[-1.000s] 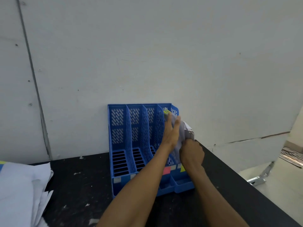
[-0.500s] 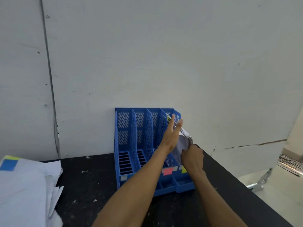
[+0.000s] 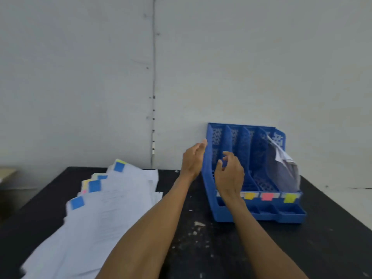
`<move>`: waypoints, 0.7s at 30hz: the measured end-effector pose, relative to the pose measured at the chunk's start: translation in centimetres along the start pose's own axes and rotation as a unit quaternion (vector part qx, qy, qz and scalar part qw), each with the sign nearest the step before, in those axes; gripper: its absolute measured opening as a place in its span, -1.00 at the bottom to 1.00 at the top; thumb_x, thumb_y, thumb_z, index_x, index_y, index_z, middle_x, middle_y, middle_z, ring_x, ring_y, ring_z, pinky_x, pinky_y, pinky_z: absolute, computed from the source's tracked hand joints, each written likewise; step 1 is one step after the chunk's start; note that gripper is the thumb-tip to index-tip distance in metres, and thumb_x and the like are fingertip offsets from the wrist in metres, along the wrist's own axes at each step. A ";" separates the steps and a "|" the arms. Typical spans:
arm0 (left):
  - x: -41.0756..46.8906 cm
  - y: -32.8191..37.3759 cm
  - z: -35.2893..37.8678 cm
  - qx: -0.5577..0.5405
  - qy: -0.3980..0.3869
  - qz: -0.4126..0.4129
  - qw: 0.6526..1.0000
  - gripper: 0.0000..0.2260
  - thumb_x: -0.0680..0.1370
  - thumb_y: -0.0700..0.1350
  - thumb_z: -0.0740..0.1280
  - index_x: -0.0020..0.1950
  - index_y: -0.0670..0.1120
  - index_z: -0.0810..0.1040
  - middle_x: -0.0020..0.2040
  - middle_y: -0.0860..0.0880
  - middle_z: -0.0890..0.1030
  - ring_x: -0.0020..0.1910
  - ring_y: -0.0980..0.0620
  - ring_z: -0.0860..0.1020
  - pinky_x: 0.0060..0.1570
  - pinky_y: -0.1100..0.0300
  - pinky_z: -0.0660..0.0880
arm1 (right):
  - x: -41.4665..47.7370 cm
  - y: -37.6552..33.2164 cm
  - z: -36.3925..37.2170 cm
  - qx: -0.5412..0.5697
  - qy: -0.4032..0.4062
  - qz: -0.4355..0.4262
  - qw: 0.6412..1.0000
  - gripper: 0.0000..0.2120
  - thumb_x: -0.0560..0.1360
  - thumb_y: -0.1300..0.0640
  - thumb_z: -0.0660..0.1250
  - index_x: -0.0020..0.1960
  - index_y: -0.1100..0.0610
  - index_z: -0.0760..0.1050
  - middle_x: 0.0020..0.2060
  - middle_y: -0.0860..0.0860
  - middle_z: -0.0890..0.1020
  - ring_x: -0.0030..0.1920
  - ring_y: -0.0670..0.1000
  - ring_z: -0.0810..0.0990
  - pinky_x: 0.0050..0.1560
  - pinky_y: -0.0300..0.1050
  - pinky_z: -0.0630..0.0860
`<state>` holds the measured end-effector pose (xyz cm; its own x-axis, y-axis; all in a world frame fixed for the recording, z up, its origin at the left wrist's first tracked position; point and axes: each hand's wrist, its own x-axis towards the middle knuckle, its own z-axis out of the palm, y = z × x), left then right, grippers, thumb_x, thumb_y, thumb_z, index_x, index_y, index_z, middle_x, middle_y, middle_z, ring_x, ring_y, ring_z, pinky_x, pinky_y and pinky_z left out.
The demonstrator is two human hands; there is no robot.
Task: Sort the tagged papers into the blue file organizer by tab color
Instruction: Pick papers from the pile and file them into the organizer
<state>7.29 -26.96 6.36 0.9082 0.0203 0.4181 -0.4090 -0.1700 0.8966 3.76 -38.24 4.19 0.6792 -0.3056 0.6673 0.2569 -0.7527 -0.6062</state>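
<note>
- Left grip (image 3: 192,160) and right grip (image 3: 229,174) hover by the blue file organizer (image 3: 261,216), fingers loosely curled, empty.
- Tagged papers (image 3: 104,208) lie on the counter (image 3: 281,248) at 8 o'clock from the left grip, the nearer one; the fanned pile runs 7 to 1 o'clock.

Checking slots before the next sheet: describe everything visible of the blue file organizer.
The blue file organizer is perforated plastic, four upright slots, standing on the black table against the white wall. Front labels carry a yellow tab, a pink tab and a yellow-green tab; the right hand hides the leftmost label. Curled papers stand in the rightmost slot. Whether that hand touches it is unclear.
</note>
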 end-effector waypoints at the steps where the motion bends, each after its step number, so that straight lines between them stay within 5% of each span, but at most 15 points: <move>1: -0.5 -0.8 -2.0 0.025 0.024 -0.007 0.999 -0.47 0.46 0.46 0.03 -0.10 0.02 0.44 -0.14 0.01 0.51 -0.13 0.06 0.51 -0.07 0.12 0.40 | -1.2 -1.3 1.0 0.019 -0.022 -0.002 1.000 -0.77 0.58 0.14 0.24 0.21 0.16 0.49 -0.01 0.06 0.62 -0.12 0.05 0.60 -0.15 -0.13 0.46; 6: -5.6 -6.3 -13.8 0.151 0.103 -0.072 0.981 -0.65 0.64 0.11 0.14 0.05 -0.09 0.61 0.07 -0.10 0.64 0.13 -0.10 0.56 0.16 0.06 0.44 | -9.5 -7.1 6.7 0.046 -0.210 0.059 0.975 -0.81 0.55 -0.01 0.30 0.06 0.08 0.56 -0.07 -0.02 0.65 -0.02 0.00 0.62 0.00 -0.13 0.53; 11: -12.1 -12.6 -24.0 0.355 0.193 -0.166 0.900 -0.64 0.63 0.06 0.17 0.34 -0.08 0.48 0.27 -0.10 0.54 0.26 -0.08 0.47 0.26 0.05 0.40 | -16.0 -10.7 11.0 -0.068 -0.353 0.131 0.924 -0.29 0.41 -0.35 0.30 0.37 0.11 0.35 0.29 0.06 0.44 0.29 0.09 0.44 0.21 -0.06 0.42; 16: -15.7 -14.2 -26.8 0.410 0.217 -0.176 0.868 -0.64 0.62 -0.08 0.20 0.40 -0.13 0.41 0.34 -0.11 0.48 0.34 -0.08 0.41 0.31 0.05 0.40 | -18.9 -10.8 12.8 -0.014 -0.259 0.173 0.950 -0.50 0.37 -0.22 0.44 0.18 0.04 0.47 0.12 0.00 0.56 0.14 0.03 0.53 0.22 -0.01 0.45; 21: -15.5 -13.9 -27.0 0.416 0.202 -0.191 0.866 -0.59 0.63 0.01 0.17 0.47 -0.07 0.33 0.40 -0.07 0.44 0.39 -0.06 0.38 0.34 0.03 0.38 | -19.1 -10.4 12.3 0.046 -0.222 0.192 0.955 -0.83 0.41 0.01 0.46 -0.18 0.05 0.51 -0.19 -0.07 0.60 -0.11 -0.01 0.57 -0.06 -0.13 0.48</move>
<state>-3.56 1.65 -8.62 0.7888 0.5465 0.2813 0.2735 -0.7220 0.6356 -3.48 -17.37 -7.55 0.9549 -0.2560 0.1504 -0.0247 -0.5732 -0.8190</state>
